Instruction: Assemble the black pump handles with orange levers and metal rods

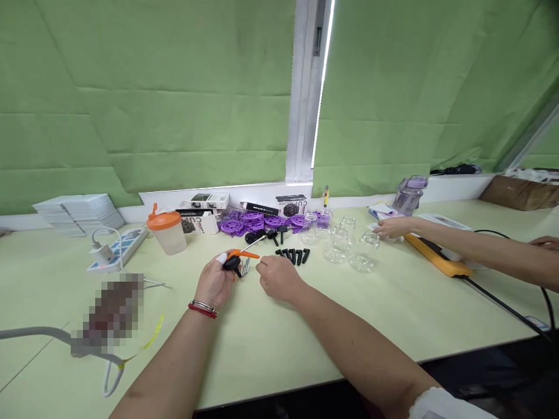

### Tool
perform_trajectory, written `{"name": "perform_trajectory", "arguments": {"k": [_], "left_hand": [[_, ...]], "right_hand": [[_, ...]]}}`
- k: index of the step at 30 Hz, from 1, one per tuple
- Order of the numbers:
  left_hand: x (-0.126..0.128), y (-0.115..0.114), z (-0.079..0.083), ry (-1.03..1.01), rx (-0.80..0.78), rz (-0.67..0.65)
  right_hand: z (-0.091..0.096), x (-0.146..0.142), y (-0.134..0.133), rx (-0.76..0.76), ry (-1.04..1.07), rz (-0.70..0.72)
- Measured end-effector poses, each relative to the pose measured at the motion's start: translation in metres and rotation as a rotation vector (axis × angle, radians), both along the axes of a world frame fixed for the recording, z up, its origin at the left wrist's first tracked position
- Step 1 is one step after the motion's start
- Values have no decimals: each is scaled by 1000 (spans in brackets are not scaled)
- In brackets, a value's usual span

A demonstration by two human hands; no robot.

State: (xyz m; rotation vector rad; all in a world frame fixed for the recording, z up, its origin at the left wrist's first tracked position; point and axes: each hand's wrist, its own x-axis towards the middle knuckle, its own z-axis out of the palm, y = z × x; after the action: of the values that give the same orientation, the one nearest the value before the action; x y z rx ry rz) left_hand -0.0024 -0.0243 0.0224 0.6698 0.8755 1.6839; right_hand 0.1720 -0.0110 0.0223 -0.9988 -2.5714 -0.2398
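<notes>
My left hand is closed on a small black part with an orange lever, held just above the pale green table. A thin metal rod sticks out of the part toward the back. My right hand rests on the table beside it, fingers curled in a pinch near the part; what it pinches, if anything, is too small to see. A row of several black pegs lies just behind my right hand. Clear glass cups stand to the right of them.
Purple plastic wheels and small boxes lie at the back by the window sill. An orange-lidded cup and a power strip stand left. Another person's hand reaches in from the right near a yellow device and cable.
</notes>
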Motion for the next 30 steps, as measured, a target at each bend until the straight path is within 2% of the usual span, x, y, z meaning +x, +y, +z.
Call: {"name": "perform_trajectory", "arguments": {"k": [5,8,11,15,19,25,30], "left_hand": [[9,-4,0,25,-14,-74],[20,-8,-2,60,-74,-208],[35,-14,-5,106,-122,-376],[53,-22,-10,89,-128,-551],[58,-25,-14,59,-102,-636],[52,-24,-10,49,-104,-631],[53,-26,-6,56,-104,-630]], "right_hand": [[14,29,-4,-253,712,82],[19,38,2,-401,1114,74],[22,35,6,-560,1342,82],[19,24,3,-682,1373,118],[15,19,-1,-713,1351,63],[14,16,-3,-831,1382,47],[10,14,-1,-820,1352,51]]}}
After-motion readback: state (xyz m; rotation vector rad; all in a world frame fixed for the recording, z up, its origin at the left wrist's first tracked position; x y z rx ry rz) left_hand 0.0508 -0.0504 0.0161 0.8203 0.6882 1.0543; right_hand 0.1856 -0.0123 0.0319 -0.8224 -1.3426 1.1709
